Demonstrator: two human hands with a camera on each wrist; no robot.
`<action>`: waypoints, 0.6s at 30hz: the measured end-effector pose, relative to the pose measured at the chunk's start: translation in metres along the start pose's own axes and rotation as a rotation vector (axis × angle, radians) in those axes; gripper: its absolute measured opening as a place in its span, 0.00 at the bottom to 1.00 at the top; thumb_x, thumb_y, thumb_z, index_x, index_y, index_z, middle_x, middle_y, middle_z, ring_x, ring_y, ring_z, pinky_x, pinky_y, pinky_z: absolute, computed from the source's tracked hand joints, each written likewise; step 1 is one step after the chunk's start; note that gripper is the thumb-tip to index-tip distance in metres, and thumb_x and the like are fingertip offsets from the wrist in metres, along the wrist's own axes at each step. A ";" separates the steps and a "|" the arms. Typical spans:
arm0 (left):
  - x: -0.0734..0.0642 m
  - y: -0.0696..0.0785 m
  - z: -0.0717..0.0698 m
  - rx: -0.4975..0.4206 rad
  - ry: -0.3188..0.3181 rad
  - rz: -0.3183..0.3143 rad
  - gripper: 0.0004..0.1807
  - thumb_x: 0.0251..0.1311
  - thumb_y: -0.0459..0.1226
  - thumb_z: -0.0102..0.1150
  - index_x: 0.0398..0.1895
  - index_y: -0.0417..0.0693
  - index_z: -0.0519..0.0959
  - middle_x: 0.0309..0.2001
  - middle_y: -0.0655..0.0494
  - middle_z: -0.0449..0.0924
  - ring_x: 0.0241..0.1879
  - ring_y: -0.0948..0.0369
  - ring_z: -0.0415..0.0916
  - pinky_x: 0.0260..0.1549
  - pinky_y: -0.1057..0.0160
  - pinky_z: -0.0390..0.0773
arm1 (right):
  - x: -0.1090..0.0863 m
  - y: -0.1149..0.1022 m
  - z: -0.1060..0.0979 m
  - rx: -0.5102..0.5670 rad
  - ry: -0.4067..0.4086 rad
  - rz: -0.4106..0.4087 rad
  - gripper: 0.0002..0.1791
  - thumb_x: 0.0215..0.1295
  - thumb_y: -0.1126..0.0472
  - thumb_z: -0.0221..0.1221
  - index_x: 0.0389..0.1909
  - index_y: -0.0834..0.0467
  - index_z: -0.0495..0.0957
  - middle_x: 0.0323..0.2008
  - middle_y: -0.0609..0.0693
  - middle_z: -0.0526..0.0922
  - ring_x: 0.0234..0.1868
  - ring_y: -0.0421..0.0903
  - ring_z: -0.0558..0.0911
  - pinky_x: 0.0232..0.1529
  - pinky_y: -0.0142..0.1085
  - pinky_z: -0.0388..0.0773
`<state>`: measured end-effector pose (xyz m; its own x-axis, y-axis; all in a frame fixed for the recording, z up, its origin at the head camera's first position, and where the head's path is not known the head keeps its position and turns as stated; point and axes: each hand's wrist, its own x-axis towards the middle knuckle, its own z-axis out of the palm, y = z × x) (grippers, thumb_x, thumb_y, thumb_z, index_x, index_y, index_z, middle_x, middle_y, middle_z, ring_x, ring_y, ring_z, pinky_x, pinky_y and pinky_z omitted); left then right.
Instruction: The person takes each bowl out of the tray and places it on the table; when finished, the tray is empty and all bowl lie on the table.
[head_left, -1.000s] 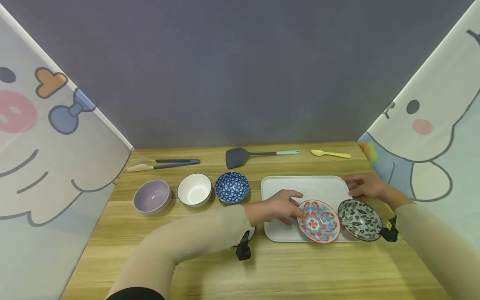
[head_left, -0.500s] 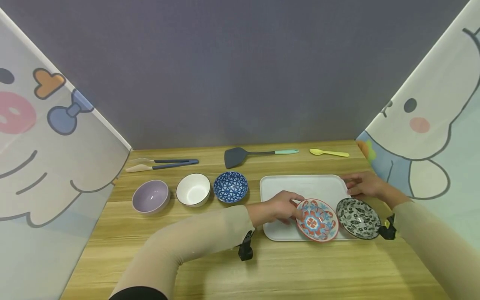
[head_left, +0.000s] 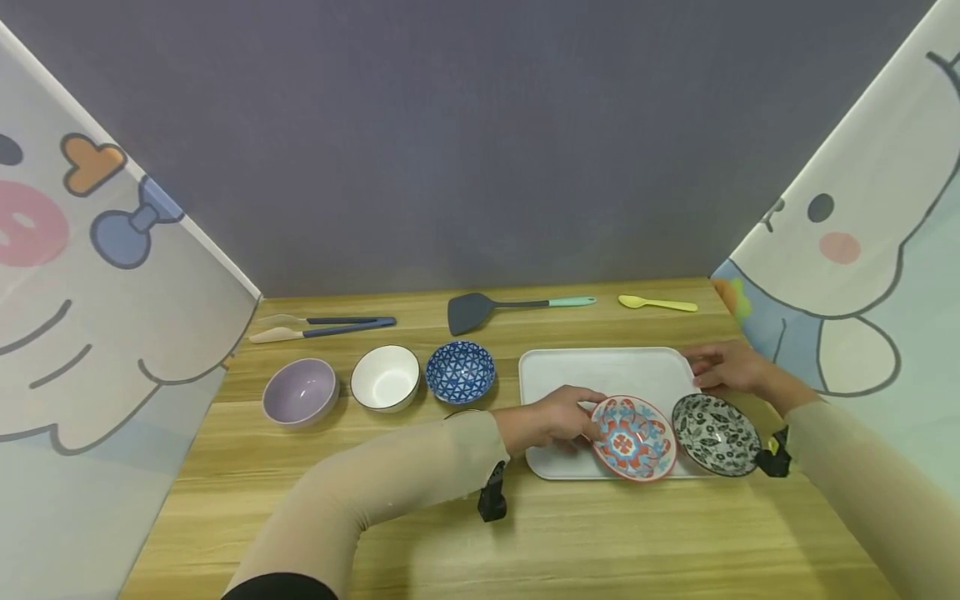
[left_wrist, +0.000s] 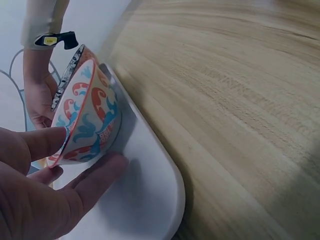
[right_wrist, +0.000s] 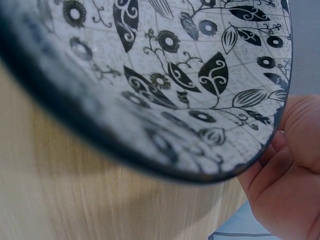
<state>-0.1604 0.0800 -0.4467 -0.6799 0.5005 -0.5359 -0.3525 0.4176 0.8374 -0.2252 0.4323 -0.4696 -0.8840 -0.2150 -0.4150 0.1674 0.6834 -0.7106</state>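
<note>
My left hand (head_left: 558, 415) is at the left rim of a red-and-blue patterned bowl (head_left: 636, 440). In the left wrist view its thumb lies over the rim while another finger lies low along the outer wall, near the white tray (left_wrist: 142, 205). The bowl stands over the tray's front right part. Beside it, a black-and-white floral bowl (head_left: 717, 435) overlaps the tray's right end. My right hand (head_left: 731, 368) is behind that bowl at the tray's far right corner, and I cannot tell whether it grips anything. The floral bowl's rim hides part of its fingers (right_wrist: 267, 162).
Left of the tray stand a blue triangle-patterned bowl (head_left: 461, 372), a white bowl (head_left: 386, 379) and a purple bowl (head_left: 301, 392). Tongs (head_left: 330, 328), a turner (head_left: 471, 313) and a yellow spoon (head_left: 658, 303) lie along the back. My left sleeve (head_left: 405, 467) mostly hides another dish.
My left hand has closed in slightly on the red-and-blue bowl's rim, its thumb now over the edge. The right hand and the bowls hold their places; the whole head view shifts a little.
</note>
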 end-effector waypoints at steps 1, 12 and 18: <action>0.000 -0.001 0.000 -0.004 0.001 -0.001 0.33 0.60 0.26 0.69 0.68 0.54 0.77 0.33 0.51 0.84 0.37 0.49 0.86 0.39 0.46 0.89 | 0.000 -0.001 0.000 0.001 0.001 0.001 0.38 0.64 0.69 0.67 0.72 0.73 0.63 0.52 0.70 0.82 0.42 0.45 0.86 0.40 0.40 0.90; -0.002 -0.005 -0.001 -0.106 -0.046 0.007 0.30 0.65 0.25 0.63 0.68 0.55 0.77 0.36 0.38 0.88 0.31 0.47 0.88 0.32 0.50 0.91 | -0.002 -0.006 -0.001 -0.005 -0.003 0.004 0.38 0.63 0.70 0.67 0.71 0.75 0.63 0.51 0.69 0.83 0.42 0.46 0.86 0.40 0.40 0.90; -0.005 -0.007 0.002 -0.156 -0.042 0.018 0.29 0.65 0.25 0.63 0.68 0.55 0.77 0.37 0.37 0.88 0.31 0.46 0.88 0.33 0.51 0.91 | -0.003 -0.005 0.001 0.012 -0.004 0.004 0.38 0.62 0.69 0.68 0.72 0.73 0.64 0.51 0.69 0.83 0.43 0.47 0.86 0.41 0.40 0.90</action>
<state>-0.1535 0.0764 -0.4503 -0.6604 0.5397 -0.5220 -0.4387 0.2868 0.8516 -0.2229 0.4292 -0.4653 -0.8816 -0.2148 -0.4202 0.1764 0.6760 -0.7155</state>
